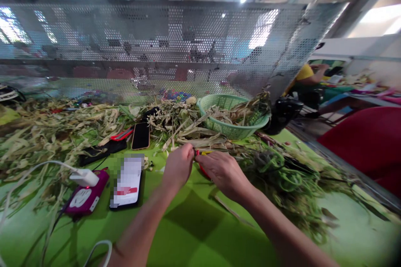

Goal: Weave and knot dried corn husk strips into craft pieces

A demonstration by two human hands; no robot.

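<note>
My left hand [179,166] is closed in a fist above the green table [194,233]. Close beside it, my right hand [224,172] is wrapped round a red-handled tool [204,171], mostly hidden under the palm. A small dark piece shows between the two hands, too covered to name. Some yellow [205,152] peeks out just above the right fingers; whether it belongs to the tool I cannot tell. Dry plant strips [206,137] lie just beyond both hands. Below the right hand, a thin pale strip [233,210] rests on the table.
A green plastic basket [234,131] holds dried husks. Left stand a lit phone [128,181], a dark phone [140,135], a red cutter [122,134] and a purple power bank [86,196] with a white cable. Tangled green fibre [282,175] lies right. A perforated metal screen [150,50] rises behind.
</note>
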